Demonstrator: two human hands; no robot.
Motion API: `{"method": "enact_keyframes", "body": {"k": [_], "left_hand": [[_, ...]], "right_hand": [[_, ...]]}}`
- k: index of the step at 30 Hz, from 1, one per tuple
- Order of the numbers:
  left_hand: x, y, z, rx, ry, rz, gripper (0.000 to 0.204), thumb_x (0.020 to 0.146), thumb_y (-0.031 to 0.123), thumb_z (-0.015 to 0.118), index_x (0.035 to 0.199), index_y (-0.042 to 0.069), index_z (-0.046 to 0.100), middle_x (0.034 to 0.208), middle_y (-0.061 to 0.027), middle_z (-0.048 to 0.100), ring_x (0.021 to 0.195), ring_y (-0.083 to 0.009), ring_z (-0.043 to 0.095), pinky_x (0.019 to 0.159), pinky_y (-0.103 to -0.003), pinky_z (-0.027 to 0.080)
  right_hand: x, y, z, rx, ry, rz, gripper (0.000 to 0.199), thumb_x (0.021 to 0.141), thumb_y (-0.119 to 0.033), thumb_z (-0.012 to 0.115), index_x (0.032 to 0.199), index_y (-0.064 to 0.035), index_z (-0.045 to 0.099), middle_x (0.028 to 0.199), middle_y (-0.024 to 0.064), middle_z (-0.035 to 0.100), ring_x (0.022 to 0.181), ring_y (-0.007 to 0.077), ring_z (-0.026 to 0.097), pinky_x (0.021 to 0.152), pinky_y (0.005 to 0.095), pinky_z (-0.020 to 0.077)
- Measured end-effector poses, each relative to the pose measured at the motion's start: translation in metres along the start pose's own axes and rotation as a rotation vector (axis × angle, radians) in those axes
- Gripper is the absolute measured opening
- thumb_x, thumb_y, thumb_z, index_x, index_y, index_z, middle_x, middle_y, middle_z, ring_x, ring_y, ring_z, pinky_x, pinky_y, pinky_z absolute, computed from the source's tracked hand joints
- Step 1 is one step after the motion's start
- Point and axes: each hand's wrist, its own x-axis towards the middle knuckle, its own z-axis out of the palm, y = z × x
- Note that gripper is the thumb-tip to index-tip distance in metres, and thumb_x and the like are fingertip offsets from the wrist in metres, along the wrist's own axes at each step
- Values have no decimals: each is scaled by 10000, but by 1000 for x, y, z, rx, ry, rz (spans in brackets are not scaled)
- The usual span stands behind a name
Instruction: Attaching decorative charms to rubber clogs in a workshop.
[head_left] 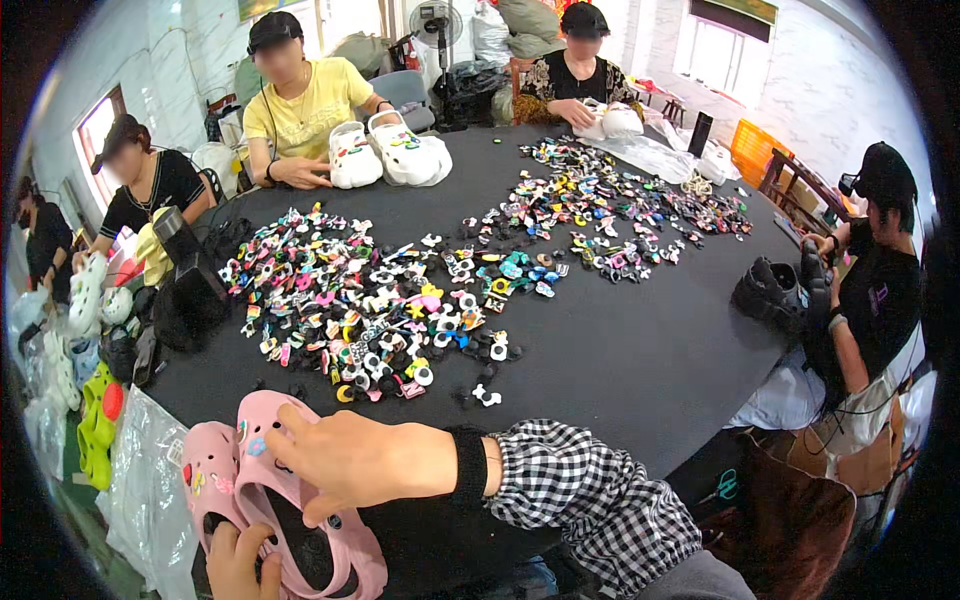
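Two pink clog shoes [300, 500] lie at the near left edge of a round black table [640, 360]. My right hand [360, 462], in a black-and-white checked sleeve, rests on top of the nearer pink clog with fingers pressed on its perforated upper. My left hand [238, 562] grips the same clog from below at its opening. Small colourful charms [195, 478] are stuck in the other pink clog [208, 470] beside it. A big heap of loose shoe charms [370, 300] covers the table just beyond my hands.
Several other people sit around the table, some with white clogs [390, 152] and one with black clogs [775, 290]. A second charm heap [600, 200] lies at the far right. Green and white clogs [95, 420] and a clear plastic bag [150, 490] sit to my left.
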Motion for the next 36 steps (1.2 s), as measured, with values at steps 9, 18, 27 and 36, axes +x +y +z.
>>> {"method": "enact_keyframes", "body": {"k": [9, 18, 27, 36], "left_hand": [[-5, 10, 0, 3, 80, 70, 202, 886, 51, 562, 1077, -5, 600, 908, -173, 548, 845, -356, 544, 756, -409, 439], [-40, -12, 18, -196, 181, -168, 547, 864, 24, 624, 1388, 42, 471, 859, -102, 543, 680, -207, 485, 665, -320, 438], [-38, -19, 6, -634, 88, -318, 521, 820, 25, 621, 1310, -14, 448, 1220, -174, 540, 1156, -277, 544, 978, -379, 441], [-39, -24, 12, -1794, 279, -453, 469, 941, 51, 493, 1368, -101, 372, 1453, -191, 390, 1372, -298, 360, 1163, -441, 267]], "right_hand": [[-4, -5, 1, -58, 25, -67, 650, 733, -348, 773, 1071, 104, 452, 1069, 230, 485, 697, 361, 638, 549, 400, 529], [11, -2, 15, -6, 167, -12, 675, 785, -425, 728, 1147, 69, 444, 1124, 251, 471, 869, 415, 613, 656, 446, 534], [6, -16, -9, -87, 79, 87, 692, 745, -454, 772, 1123, 30, 452, 1100, 230, 484, 764, 418, 652, 630, 458, 558], [11, -17, -8, 7, -5, 98, 787, 721, -446, 801, 1233, 26, 436, 1126, 194, 457, 838, 354, 650, 671, 420, 566]]}}
